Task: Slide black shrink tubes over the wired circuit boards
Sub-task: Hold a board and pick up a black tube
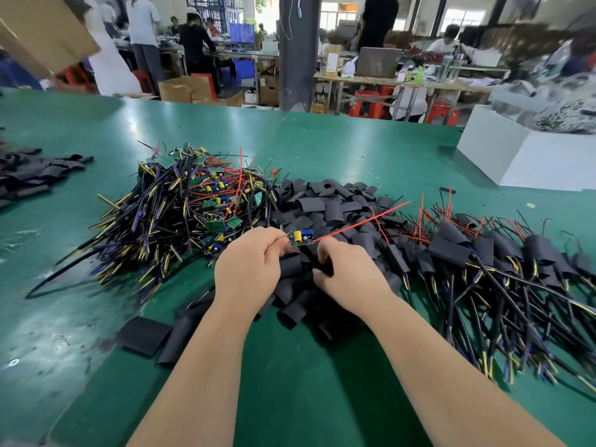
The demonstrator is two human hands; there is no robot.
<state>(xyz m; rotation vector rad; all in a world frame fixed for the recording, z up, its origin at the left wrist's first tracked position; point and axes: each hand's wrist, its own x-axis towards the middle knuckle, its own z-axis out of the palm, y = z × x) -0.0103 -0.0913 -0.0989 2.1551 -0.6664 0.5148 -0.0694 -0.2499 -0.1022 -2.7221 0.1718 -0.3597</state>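
My left hand (pixel 250 264) pinches a small green circuit board (pixel 301 237) with a yellow and a blue part on it; a red wire (pixel 361 220) runs from it up to the right. My right hand (pixel 346 275) is just below the board, its fingers curled on a black shrink tube (pixel 322 269) at the top of a heap of loose tubes (pixel 335 206). A tangle of bare wired boards (pixel 193 208) lies to the left. Boards with tubes on them (pixel 490 256) are piled to the right.
The green table (pixel 322 140) stretches ahead. A white box (pixel 516 156) stands at the back right. More black tubes (pixel 29 175) lie at the far left, and a few flat ones (pixel 145 335) near my left forearm. People work at benches behind.
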